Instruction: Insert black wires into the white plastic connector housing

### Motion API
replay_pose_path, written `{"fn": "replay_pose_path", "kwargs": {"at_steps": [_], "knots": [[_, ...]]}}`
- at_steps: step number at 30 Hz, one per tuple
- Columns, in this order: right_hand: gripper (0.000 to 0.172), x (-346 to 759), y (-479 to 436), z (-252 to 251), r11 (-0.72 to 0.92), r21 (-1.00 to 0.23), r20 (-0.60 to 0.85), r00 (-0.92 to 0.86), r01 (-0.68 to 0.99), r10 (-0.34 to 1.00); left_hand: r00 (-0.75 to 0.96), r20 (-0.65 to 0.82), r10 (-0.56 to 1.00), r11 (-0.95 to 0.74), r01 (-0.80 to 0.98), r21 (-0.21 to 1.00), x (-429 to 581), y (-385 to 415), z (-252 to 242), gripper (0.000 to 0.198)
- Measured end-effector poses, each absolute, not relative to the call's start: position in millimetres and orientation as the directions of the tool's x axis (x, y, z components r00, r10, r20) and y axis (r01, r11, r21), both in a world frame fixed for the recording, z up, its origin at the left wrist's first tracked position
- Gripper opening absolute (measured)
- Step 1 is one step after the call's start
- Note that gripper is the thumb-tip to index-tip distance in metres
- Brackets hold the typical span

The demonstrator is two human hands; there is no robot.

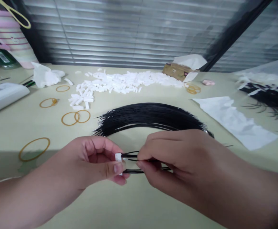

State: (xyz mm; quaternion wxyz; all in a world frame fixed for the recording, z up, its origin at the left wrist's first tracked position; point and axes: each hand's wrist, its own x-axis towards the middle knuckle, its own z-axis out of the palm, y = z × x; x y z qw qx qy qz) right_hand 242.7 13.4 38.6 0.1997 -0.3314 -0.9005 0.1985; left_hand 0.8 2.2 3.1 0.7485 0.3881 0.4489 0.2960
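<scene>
Okay, the largest thing on my feed is the counter (pixel 139 203), a smooth, pale cream-green top, with slatted window blinds (pixel 139 31) behind it at 12 o'clock. A pink striped bag (pixel 10 35) stands at 11 o'clock, and a white plastic case (pixel 2 97) lies at 9 to 10 o'clock. Just beyond my hands, a bundle of black wires (pixel 150 119) bows in one dense, glossy arc, too many strands to count, its fine ends fanned out at the left. A second black bundle (pixel 265 98) sits at 2 o'clock, beside a flat sheet of white paper (pixel 234 122). At 1 o'clock I see one brown cardboard box (pixel 180 71) with white tissue sticking out. A long heap of small white plastic connectors (pixel 119 82) spreads across 12 o'clock, far too many to count. Five thin amber rubber bands (pixel 33 149) lie at 9 to 11 o'clock, two of them overlapping. My left hand (pixel 93 162) and right hand (pixel 172 159) are close together at 6 o'clock. The left pinches one white connector (pixel 118 157) between thumb and fingers, while the right pinches the thin black wires (pixel 129 156) running from it.
</scene>
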Motion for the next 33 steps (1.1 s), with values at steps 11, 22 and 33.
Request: {"fn": "replay_pose_path", "kwargs": {"at_steps": [11, 22, 33], "knots": [[0.029, 233, 15, 31, 0.696, -0.523, 0.248, -0.693, 0.492, 0.677, 0.439, -0.440, 0.783, 0.521, -0.077, 0.850, 5, 5, 4, 0.018], [0.033, 226, 3, 21, 0.792, -0.413, 0.311, -0.747, 0.450, 0.587, 0.420, -0.497, 0.759, 0.562, -0.037, 0.826, 3, 3, 7, 0.020], [0.033, 251, 11, 36, 0.792, -0.272, 0.392, -0.689, 0.546, 0.610, 0.460, -0.445, 0.768, 0.523, -0.052, 0.850, 3, 4, 2, 0.016]]}}
